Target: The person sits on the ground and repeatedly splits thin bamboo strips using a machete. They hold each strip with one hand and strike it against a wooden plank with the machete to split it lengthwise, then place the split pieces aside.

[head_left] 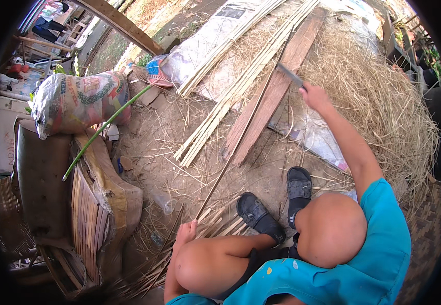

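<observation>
My left hand (185, 233), beside my left knee, is closed round the near end of a long thin dark bamboo strip (215, 187). The strip runs away from me along a reddish-brown wooden plank (269, 109) lying on the ground. Out to the far right, my right hand (314, 96) grips the handle of a knife (290, 75). Its grey blade points left over the plank, close to the strip; whether it touches the strip I cannot tell. Bundles of pale split bamboo strips (230, 109) lie left of the plank.
A heap of fine bamboo shavings (373, 101) spreads right of the plank. At left stand a stuffed woven sack (80, 99), a worn armchair (103, 198) and a green stalk (106, 124). More strips (215, 226) lie by my sandals (253, 211). A wooden post (124, 25) slants at the top.
</observation>
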Demonstrator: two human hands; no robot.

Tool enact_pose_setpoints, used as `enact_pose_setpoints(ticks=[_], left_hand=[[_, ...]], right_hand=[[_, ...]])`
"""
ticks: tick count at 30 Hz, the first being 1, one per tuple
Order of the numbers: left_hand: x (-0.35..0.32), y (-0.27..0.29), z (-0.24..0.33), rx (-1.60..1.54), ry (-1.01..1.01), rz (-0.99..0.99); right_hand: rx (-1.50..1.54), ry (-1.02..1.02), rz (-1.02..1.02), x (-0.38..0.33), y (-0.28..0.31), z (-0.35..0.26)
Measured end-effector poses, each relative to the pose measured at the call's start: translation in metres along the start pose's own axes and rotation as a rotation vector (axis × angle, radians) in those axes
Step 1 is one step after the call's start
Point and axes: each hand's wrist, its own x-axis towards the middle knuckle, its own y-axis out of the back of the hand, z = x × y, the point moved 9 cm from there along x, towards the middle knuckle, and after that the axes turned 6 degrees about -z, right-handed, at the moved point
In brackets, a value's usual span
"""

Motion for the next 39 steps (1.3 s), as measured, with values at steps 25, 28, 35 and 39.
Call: enact_pose_setpoints(ticks=[25, 28, 35, 39], left_hand=[[0.118, 0.021, 0.136, -0.370, -0.233, -0.036], [0.101, -0.001, 0.098, -0.312, -0.216, -0.113], [0.111, 0.013, 0.104, -0.404, -0.118, -0.009], [0.133, 0.010, 0.145, -0.337, -0.391, 0.079]], right_hand=[[0.091, 0.479, -0.280, -0.159, -0.090, -0.155], [-0.047, 0.682, -0.492, -0.200, -0.112, -0.178], [0.169, 0.237, -0.135, -0.119, -0.076, -0.123], [0.167, 0.184, -0.072, -0.101, -0.060, -0.086]])
